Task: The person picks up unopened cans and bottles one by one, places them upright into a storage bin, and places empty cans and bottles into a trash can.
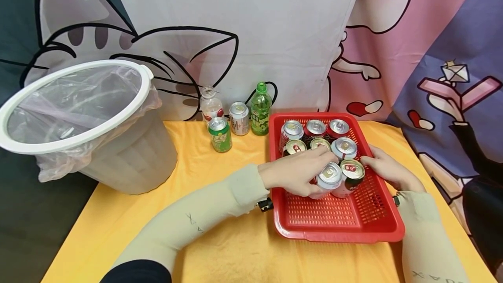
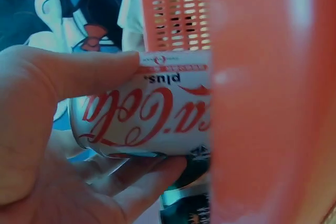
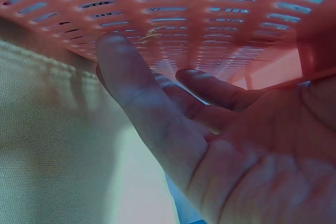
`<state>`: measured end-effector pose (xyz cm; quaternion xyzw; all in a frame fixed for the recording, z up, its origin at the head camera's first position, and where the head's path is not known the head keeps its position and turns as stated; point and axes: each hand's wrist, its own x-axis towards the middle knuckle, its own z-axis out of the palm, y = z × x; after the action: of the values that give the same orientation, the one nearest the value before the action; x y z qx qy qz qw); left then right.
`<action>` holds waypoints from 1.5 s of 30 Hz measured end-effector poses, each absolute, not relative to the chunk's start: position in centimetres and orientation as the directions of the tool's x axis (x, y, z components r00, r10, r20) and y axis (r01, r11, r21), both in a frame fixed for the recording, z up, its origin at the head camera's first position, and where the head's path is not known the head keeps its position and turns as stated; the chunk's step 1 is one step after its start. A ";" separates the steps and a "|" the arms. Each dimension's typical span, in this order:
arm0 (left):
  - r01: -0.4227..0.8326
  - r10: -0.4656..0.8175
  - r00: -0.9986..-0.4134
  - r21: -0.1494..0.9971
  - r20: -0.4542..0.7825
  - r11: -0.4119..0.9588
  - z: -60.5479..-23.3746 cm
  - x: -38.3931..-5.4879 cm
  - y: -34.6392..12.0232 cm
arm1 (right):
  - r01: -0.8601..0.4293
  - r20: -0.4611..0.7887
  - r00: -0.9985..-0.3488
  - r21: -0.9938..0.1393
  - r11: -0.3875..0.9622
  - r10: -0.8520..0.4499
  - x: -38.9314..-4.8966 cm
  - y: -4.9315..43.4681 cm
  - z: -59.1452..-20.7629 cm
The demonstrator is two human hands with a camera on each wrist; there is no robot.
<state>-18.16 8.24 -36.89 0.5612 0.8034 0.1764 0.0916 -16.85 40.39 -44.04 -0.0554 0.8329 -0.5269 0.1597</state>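
Observation:
My left hand reaches into a red plastic basket and grips a white Coca-Cola plus can. In the left wrist view the thumb lies across one side of the can, with fingers round the other. Beside it stands a dark can with a gold-toned top. Several other drink cans crowd the basket's far half, among them a silver-topped one. My right hand holds the basket's right rim, one digit over the edge; in the right wrist view its other fingers lie along the perforated outer wall.
A lined bin stands at the left on the yellow cloth. Against the back wall are a clear bottle, a white can, a green can and a green bottle.

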 end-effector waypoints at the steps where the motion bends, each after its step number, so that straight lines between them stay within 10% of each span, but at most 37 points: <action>1: 0.871 0.935 -0.353 0.376 0.034 0.315 -37.0 -18.3 8.3 | 0.075 -0.207 -0.942 -0.896 0.437 -0.263 -16.9 40.4 -44.0; 26: 0.943 0.913 -0.333 -0.056 -0.237 0.329 -35.0 -18.2 11.6 | 0.085 -0.210 -0.938 -0.910 0.406 -0.275 -16.6 40.3 -44.1; 45: 0.913 0.901 -0.395 -0.188 -0.179 0.362 -36.0 -18.8 12.5 | 0.079 -0.204 -0.941 -0.909 0.410 -0.271 -16.8 40.4 -44.1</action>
<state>-18.80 12.53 -36.04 0.5497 0.8250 -0.1288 0.0227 -16.78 40.37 -44.09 -0.0582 0.8239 -0.5400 0.1619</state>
